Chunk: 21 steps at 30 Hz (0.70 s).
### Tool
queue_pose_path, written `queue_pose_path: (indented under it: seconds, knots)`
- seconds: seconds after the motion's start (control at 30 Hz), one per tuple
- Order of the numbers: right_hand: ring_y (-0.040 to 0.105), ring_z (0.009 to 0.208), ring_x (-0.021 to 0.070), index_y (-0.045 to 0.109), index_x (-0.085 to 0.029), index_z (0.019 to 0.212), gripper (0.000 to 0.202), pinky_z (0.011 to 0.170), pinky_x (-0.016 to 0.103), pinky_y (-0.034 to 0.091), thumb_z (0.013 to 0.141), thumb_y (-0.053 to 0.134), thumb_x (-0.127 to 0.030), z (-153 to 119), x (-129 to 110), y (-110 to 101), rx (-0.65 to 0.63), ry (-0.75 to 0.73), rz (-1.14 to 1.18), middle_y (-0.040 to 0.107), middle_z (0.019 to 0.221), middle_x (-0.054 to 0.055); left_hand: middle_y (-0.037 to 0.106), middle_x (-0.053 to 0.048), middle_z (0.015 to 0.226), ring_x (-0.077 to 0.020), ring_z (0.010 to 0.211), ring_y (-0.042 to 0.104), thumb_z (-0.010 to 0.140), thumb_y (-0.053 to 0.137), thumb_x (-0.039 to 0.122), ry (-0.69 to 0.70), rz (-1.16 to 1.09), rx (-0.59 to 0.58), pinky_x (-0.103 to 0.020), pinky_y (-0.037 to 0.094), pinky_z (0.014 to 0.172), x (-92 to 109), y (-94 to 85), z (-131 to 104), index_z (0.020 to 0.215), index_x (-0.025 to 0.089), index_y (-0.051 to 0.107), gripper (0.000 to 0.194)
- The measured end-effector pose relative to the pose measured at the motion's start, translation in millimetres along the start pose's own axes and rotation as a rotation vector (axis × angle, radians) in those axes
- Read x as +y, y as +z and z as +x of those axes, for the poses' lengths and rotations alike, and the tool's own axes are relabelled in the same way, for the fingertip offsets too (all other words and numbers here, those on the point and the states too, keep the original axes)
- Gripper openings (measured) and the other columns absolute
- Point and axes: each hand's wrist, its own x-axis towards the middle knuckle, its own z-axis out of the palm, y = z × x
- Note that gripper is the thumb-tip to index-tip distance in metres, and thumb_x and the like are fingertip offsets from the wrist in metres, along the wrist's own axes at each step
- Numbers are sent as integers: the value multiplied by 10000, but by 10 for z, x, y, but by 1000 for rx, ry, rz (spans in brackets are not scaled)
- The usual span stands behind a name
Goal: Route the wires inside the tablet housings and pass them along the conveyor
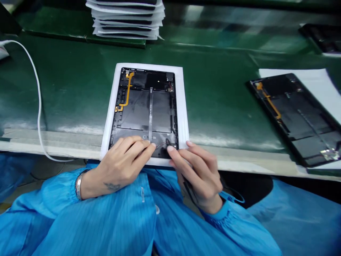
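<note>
An opened tablet housing (162, 106) lies in front of me on a white foam sheet (183, 106). An orange flex cable (128, 92) runs down its left side and a grey ribbon cable (151, 113) down its middle. My left hand (124, 163) rests over the lower left, fingertips together at the ribbon's lower end; what they pinch is hidden. Thin dark wires (161, 145) stretch from there toward the right. With closed fingers my right hand (198, 174) grips slim black tweezers (189, 190), mostly covered by the hand, at the lower right corner.
A second opened tablet (295, 117) lies on white sheeting at the right. Another dark device (325, 37) sits at the far right. Stacked white sheets (128, 21) with dark layers stand at the back. A white cable (39, 96) hangs over the bench edge at left.
</note>
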Motion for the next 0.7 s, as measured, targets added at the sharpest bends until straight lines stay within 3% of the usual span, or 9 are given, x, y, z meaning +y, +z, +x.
queue_pose_path:
  seconds: [0.17,0.33,0.5,0.6,0.7]
  knots:
    - [628,941,244,618,-276,1404,570,941,470,621,879,677,-60,-73,-7,-2,82,66,66,730,964,46,713,-134,1113,-267,1038,648,967,537,29,27,25,-50,-387,590,809,-31,-18,-16,1225,64,654,286]
    - [659,957,237,688,-253,1248,417,869,422,583,894,646,-35,104,63,-132,3,129,202,743,992,43,723,-148,1092,-282,1013,670,998,505,71,110,112,-82,-400,589,789,-17,-72,26,1234,33,657,284]
    - [692,898,231,725,-241,1072,174,819,421,558,985,582,-193,341,166,-217,5,144,414,748,915,45,728,-170,1083,-284,976,679,997,485,59,183,216,-119,-400,580,772,20,-120,67,1242,-24,642,303]
    - [698,893,227,721,-216,1024,181,781,392,563,1018,550,-273,439,163,-153,-107,120,586,743,874,54,730,-166,1056,-289,973,682,1003,480,74,176,165,-107,-405,587,762,-22,-120,57,1237,-19,642,299]
    - [694,888,214,720,-201,1002,181,770,366,562,1020,551,-264,490,144,-82,-138,141,648,747,881,58,727,-178,1083,-303,994,682,999,466,65,170,64,-67,-421,596,782,-85,-111,34,1202,-17,655,289]
